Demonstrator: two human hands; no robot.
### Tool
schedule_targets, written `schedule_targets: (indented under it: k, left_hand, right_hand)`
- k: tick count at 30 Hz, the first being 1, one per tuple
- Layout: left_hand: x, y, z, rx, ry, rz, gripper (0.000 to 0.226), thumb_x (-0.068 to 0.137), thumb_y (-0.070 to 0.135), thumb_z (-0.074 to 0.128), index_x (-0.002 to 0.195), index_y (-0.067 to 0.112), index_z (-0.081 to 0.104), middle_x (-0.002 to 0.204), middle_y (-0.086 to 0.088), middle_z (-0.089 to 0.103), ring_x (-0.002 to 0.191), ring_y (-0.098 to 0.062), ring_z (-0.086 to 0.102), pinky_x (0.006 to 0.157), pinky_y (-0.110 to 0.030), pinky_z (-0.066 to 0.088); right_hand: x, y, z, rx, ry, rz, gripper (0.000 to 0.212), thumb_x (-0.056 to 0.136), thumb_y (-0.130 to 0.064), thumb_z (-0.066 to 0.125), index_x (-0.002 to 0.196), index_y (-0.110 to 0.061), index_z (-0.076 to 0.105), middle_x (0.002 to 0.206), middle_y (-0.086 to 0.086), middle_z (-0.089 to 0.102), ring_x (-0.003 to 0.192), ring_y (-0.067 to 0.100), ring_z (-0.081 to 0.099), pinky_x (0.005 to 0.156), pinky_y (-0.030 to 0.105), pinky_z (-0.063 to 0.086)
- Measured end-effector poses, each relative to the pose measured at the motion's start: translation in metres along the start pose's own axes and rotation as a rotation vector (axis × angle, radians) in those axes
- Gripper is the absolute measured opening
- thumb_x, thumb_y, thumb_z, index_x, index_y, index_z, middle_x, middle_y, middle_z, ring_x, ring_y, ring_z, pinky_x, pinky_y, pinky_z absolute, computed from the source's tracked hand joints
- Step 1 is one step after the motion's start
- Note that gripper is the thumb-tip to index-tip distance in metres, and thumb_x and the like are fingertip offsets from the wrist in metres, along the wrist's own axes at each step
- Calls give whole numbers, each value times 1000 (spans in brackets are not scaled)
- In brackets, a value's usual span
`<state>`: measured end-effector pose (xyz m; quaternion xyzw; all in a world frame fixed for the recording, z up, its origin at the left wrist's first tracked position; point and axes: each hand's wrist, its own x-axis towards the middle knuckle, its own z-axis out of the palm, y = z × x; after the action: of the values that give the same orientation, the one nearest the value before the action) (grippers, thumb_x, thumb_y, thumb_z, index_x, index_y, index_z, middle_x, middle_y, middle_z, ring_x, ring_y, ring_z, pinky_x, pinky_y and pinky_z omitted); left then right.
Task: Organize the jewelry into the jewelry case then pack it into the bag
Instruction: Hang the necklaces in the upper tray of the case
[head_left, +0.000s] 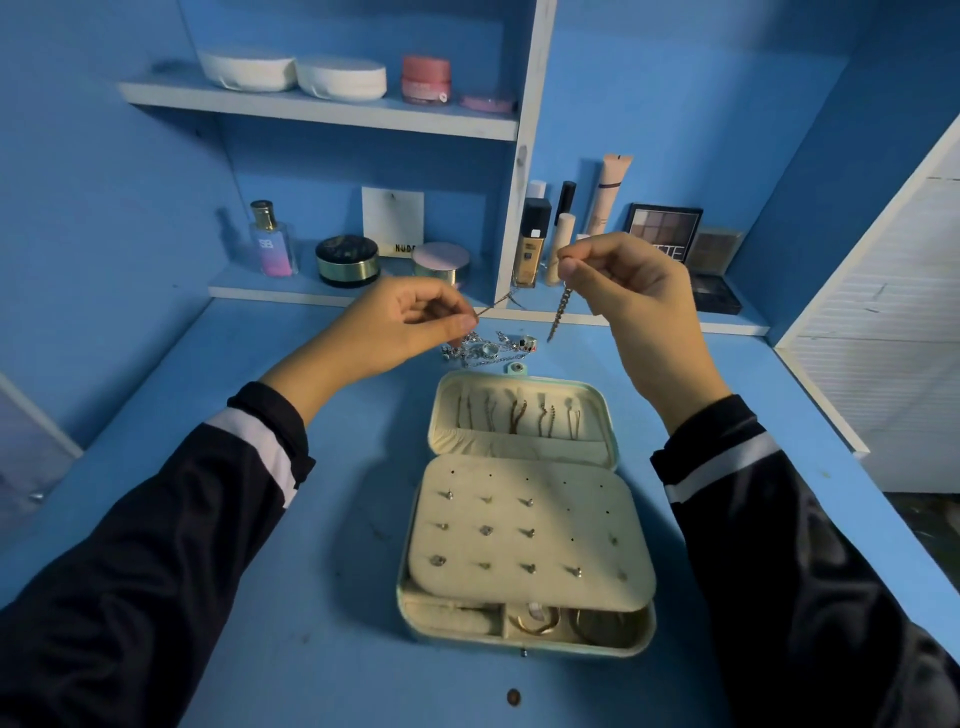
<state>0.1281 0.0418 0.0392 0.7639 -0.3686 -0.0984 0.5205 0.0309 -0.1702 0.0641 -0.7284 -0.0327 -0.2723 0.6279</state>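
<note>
The open jewelry case (592, 514) lies mid-counter (337, 649) with bare surface toward the left and front edges, and beyond it the left hand (410, 322) and right hand (628, 280) both pinch 1 thin chain (560, 312) above the loose jewelry pile (488, 349).

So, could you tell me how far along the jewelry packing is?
Done: the open mint-green jewelry case holds stud earrings on its cream panel, chains hung in its lid and gold bangles in front. In hand: the left hand and right hand pinch a thin metal chain above it. Left: the silver jewelry pile behind the case, then closing and bagging; no bag is in view.
</note>
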Motion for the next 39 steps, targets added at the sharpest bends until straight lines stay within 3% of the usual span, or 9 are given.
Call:
schedule_targets:
  k: [5,10,14,18,24,28,31,34,39]
  left_hand:
    - [-8,5,0,-23,63,17,4,90,15,67,92,18,68,83,3,71,82,-10,69,85,-22,53]
    - [-15,21,-3,-22,101,48,3,92,16,66,93,16,68,79,7,69,77,-13,69,83,-33,55]
    - [-22,35,-3,-38,101,68,4,90,18,67,93,16,69,79,10,69,72,-12,68,77,-28,55]
    - [-32,44,4,-49,66,57,3,91,15,66,92,14,68,83,1,68,70,-12,68,70,-19,52]
    - [-44,42,16,-52,9,-1,4,90,15,67,92,13,69,81,5,69,69,-14,67,70,-17,51]
    - [-45,31,26,-11,-19,-75,2,90,18,68,90,17,70,82,6,68,66,-13,67,70,-18,52]
    - [-43,18,33,86,-25,-124,2,90,20,69,90,19,71,83,5,69,65,-13,68,73,-24,55]
    - [-37,7,39,175,-7,-154,4,90,21,70,86,24,71,85,6,69,64,-14,71,69,-21,54]
    - [-23,-7,47,310,55,-134,6,90,21,70,84,23,70,85,8,69,56,3,64,63,-18,49]
  right_hand:
    - [-7,-5,-2,-9,-5,15,11,87,-2,68,97,3,67,81,1,66,68,-1,57,64,11,44]
    - [-10,-13,-4,12,-10,11,8,86,-2,69,94,-1,67,78,-1,67,67,1,58,63,11,44]
    - [-15,-21,-5,24,-23,7,9,86,-3,70,93,0,68,75,-4,68,67,2,59,62,11,44]
    - [-28,-24,-8,-6,-64,38,9,84,-6,72,90,-1,69,74,-4,67,64,1,56,61,11,43]
    - [-52,-18,-13,-27,-153,130,6,83,-1,70,88,2,67,69,-5,67,59,-1,56,58,8,42]
    - [-61,-7,-15,-117,-224,247,7,83,-7,73,87,-3,70,75,5,67,71,12,59,72,22,48]
    - [-62,5,-13,-171,-216,315,4,82,-11,76,82,-9,72,79,20,68,71,21,55,71,34,43]
    - [-61,15,-10,-262,-167,343,6,82,-15,76,82,-9,73,72,17,67,61,16,51,62,29,41]
    - [-53,33,-3,-454,-61,328,6,81,-16,76,80,-11,73,73,11,69,58,9,54,59,22,46]
